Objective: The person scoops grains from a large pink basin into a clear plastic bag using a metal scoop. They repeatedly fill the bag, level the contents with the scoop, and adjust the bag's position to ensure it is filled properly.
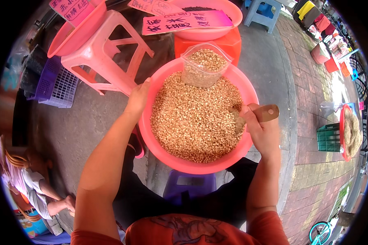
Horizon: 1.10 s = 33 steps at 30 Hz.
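Observation:
A round pink plastic basin (199, 167) full of tan grains (193, 122) stands before me. At its left rim is my left hand (139, 95), its fingers on the rim's outer side. My right hand (258, 127) closes around the handle of a scoop (237, 121), whose head is partly buried in the grains at the right side; its brown handle end sticks out past the fist. An open clear plastic bag (204, 69), filled with the same kind of grains, stands upright on the grains at the far side of the basin. Neither hand touches the bag.
Behind stands a pink basin of dark grains (237, 15) with a handwritten sign (187, 23). A pink stool (95, 58) bears another basin (79, 36) at upper left, near purple and white crates (61, 85). A purple stool (190, 186) is below my basin. A person (43, 190) is at lower left.

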Available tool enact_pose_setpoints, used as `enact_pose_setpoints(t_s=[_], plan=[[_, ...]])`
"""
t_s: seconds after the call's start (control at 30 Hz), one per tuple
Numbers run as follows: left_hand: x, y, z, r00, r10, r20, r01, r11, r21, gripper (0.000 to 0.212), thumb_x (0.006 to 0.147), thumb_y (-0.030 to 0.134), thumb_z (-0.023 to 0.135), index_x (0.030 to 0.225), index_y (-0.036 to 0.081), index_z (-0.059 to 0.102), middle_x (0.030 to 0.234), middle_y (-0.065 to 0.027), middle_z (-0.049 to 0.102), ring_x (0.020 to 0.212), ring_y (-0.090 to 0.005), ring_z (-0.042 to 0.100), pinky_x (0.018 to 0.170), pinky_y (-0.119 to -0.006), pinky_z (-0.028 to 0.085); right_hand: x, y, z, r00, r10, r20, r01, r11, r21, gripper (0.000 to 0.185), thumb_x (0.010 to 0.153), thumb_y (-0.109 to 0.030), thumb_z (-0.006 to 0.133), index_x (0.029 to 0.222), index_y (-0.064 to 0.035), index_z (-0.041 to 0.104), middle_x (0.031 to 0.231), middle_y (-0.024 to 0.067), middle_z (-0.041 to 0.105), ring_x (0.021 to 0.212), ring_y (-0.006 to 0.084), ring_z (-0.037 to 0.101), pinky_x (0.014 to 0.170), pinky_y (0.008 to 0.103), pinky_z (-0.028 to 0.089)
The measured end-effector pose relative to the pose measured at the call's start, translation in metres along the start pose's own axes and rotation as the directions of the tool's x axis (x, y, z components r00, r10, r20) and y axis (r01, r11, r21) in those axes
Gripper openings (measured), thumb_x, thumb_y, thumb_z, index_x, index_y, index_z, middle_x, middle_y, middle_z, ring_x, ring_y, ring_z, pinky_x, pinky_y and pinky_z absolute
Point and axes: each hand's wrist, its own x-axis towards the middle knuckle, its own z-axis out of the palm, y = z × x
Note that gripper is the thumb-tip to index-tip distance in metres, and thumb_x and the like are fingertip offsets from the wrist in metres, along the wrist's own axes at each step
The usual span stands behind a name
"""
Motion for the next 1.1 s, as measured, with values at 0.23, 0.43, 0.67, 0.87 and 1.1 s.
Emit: enact_pose_setpoints(t_s=[0.23,0.43,0.67,0.87,1.1], plan=[[-0.001,0.001,0.001,1.0,0.006,0.002,-0.006,0.999,-0.033,0.056,0.103,0.045,0.045,0.121,-0.006,0.061,0.111,-0.0108,0.067,0.103,-0.019,0.06,0.094,-0.032,0.045,-0.002,-0.012,0.015,0.998,0.027,-0.063,-0.012,0.974,0.225,0.028,0.096,-0.016,0.062,0.074,0.0006,0.061,0.059,0.0094,0.052,0.049,0.0207,0.046,0.049,0.0338,0.037],[-0.002,0.002,0.003,1.0,-0.014,0.02,0.016,0.996,-0.089,0.055,0.103,0.043,0.046,0.121,-0.005,0.062,0.111,-0.0111,0.067,0.102,-0.0183,0.06,0.093,-0.032,0.045,-0.001,-0.019,0.023,0.987,-0.156,-0.035,0.159,0.943,0.294,0.017,0.094,-0.016,0.064,0.088,-0.0012,0.071,0.072,0.0077,0.064,0.068,0.0223,0.055,0.064,0.034,0.044],[-0.004,0.002,0.002,1.0,-0.002,0.018,0.003,0.998,-0.06,0.053,0.104,0.042,0.045,0.12,-0.005,0.063,0.11,-0.0112,0.067,0.101,-0.0183,0.06,0.093,-0.031,0.045,0.006,-0.003,0.0,0.936,-0.305,-0.173,0.318,0.947,0.053,0.016,0.09,-0.018,0.068,0.09,-0.0029,0.071,0.075,0.0058,0.066,0.072,0.023,0.053,0.07,0.0338,0.044],[-0.005,0.004,0.005,0.999,0.037,-0.026,-0.037,0.999,0.009,0.055,0.103,0.044,0.045,0.119,-0.006,0.063,0.11,-0.0117,0.067,0.102,-0.0188,0.059,0.094,-0.032,0.044,0.013,0.031,-0.004,0.967,-0.195,-0.164,0.151,0.957,-0.249,0.017,0.092,-0.021,0.067,0.089,-0.0045,0.07,0.07,0.0072,0.061,0.069,0.0238,0.051,0.069,0.0356,0.042],[-0.004,0.004,0.003,1.0,0.009,-0.011,-0.009,1.0,-0.017,0.055,0.103,0.044,0.045,0.117,-0.006,0.063,0.107,-0.0112,0.067,0.1,-0.0186,0.06,0.092,-0.031,0.045,0.007,0.025,0.002,0.993,0.1,-0.06,-0.104,0.992,-0.068,0.026,0.1,-0.02,0.058,0.082,-0.0024,0.065,0.064,0.0107,0.055,0.059,0.0248,0.05,0.056,0.0358,0.04]])
